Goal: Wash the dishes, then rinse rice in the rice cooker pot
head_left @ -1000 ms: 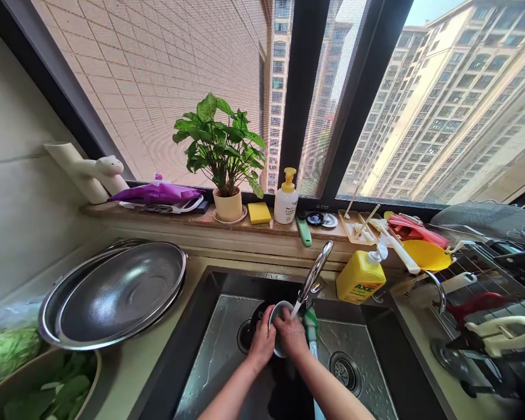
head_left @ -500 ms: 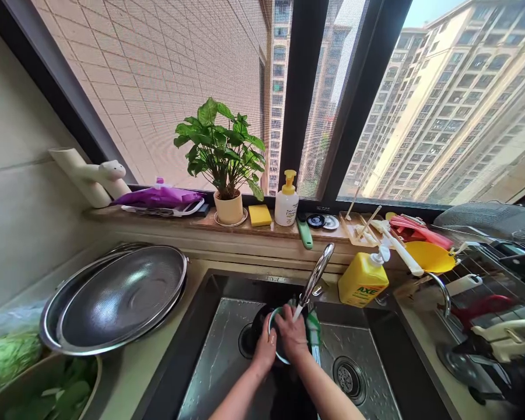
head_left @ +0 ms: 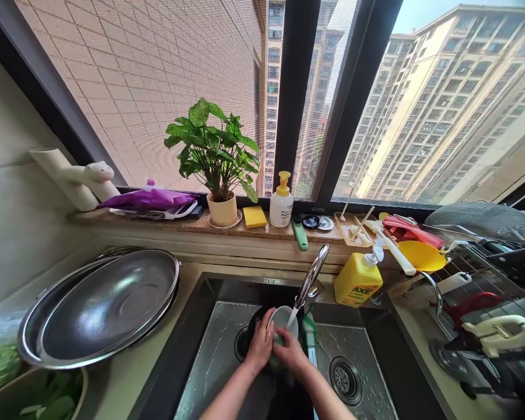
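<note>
Inside the sink (head_left: 210, 353), near its back edge, a person's left hand (head_left: 259, 343) clamps a white bowl (head_left: 284, 317) under a running chrome faucet (head_left: 311, 276). The right hand (head_left: 291, 353) meets the left at the near rim; I can't tell whether it grips.

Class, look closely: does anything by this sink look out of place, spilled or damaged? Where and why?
The green handle juts over the edge of the sill, so it could get knocked off. I see no clear spill or damage; the tap runs into the bowl.
</note>
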Motion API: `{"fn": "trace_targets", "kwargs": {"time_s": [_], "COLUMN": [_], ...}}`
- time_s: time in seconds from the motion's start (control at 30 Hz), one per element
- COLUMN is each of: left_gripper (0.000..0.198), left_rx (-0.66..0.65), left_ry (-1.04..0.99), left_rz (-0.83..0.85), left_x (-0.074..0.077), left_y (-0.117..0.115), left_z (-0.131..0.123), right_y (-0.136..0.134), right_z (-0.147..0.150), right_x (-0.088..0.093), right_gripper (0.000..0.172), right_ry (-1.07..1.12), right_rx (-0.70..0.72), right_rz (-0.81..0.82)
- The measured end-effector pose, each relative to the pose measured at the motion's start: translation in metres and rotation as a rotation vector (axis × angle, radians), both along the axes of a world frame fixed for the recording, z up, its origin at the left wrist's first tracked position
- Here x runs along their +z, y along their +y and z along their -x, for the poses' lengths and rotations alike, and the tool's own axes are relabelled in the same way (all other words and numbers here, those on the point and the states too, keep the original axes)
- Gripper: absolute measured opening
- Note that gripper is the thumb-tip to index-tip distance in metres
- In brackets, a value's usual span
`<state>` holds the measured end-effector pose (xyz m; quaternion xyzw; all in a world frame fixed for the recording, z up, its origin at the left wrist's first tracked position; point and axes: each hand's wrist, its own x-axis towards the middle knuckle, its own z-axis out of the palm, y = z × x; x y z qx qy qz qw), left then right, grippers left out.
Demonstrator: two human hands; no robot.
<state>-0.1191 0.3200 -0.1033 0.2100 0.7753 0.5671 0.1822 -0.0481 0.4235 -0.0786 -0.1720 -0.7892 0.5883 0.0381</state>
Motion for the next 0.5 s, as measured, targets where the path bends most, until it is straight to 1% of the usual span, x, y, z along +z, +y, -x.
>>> {"fn": "trace_targets", "kwargs": {"time_s": [0.07, 0.1, 0.13, 0.17, 0.2, 0.23, 0.27, 0.33, 0.37, 0.43, 0.5], "left_gripper": [0.051, 0.051, 0.052, 0.052, 0.053, 0.053, 0.054, 0.055, 0.055, 0.055, 0.058], "left_rx": [-0.007, -0.004, 0.002, 0.012, 0.029, 0.049, 0.067, 0.099, 0.112, 0.120, 0.107], "left_ry": [-0.015, -0.024, -0.031, -0.037, -0.045, -0.059, -0.079, -0.135, -0.172, -0.243, -0.294], "left_rz": [-0.010, -0.011, -0.010, -0.009, -0.010, -0.007, -0.003, -0.002, -0.010, -0.041, -0.069], "left_x": [-0.004, -0.005, -0.006, -0.007, -0.007, -0.007, -0.007, -0.008, -0.009, -0.011, -0.014], "left_y": [-0.004, -0.005, -0.006, -0.006, -0.006, -0.006, -0.005, -0.004, -0.003, -0.001, 0.001], "left_z": [0.002, 0.003, 0.003, 0.002, 0.001, 0.000, -0.001, -0.006, -0.009, -0.014, -0.018], "right_y": [0.002, 0.005, 0.008, 0.011, 0.014, 0.018, 0.020, 0.022, 0.021, 0.014, 0.005], "right_z": [-0.006, -0.008, -0.010, -0.011, -0.010, -0.007, -0.004, 0.006, 0.011, 0.020, 0.025], "right_x": [-0.002, -0.004, -0.008, -0.012, -0.017, -0.022, -0.027, -0.037, -0.040, -0.044, -0.043], "right_gripper": [0.025, 0.024, 0.025, 0.028, 0.030, 0.032, 0.033, 0.032, 0.033, 0.037, 0.042], "right_ry": [-0.068, -0.094, -0.097, -0.080, -0.049, -0.010, 0.023, 0.067, 0.091, 0.146, 0.183], "right_rx": [0.116, 0.142, 0.115, 0.050, -0.041, -0.153, -0.275, -0.485, -0.558, -0.632, -0.641], "right_rz": [-0.343, -0.513, -0.646, -0.736, -0.780, -0.784, -0.754, -0.621, -0.539, -0.380, -0.224]}}
